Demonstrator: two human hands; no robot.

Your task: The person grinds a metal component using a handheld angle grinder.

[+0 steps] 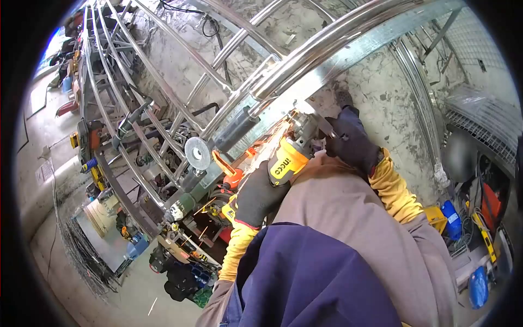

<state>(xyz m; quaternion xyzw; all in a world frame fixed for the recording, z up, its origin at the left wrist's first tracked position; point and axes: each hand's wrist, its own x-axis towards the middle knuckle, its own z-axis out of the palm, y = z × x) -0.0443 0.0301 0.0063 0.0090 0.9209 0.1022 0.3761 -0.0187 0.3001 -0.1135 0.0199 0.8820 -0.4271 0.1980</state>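
Note:
A yellow and black angle grinder (289,161) is held against a shiny metal frame (321,46), and orange sparks fly from its head down to the left. My left hand (259,193), in a dark glove, is wrapped round the grinder's body. Near the grinder's head, on its right, is my right hand (351,139), also in a dark glove, with its fingers closed round what looks like the side handle, partly hidden. Bright glare covers the spot where the head meets the metal.
A grey disc (198,153) and an orange clamp-like tool (231,175) sit left of the grinder. Curved metal tubes (158,76) extend to the upper left. At the right lie a blue bottle-like item (451,219), a yellow level (485,237) and wire mesh (482,128).

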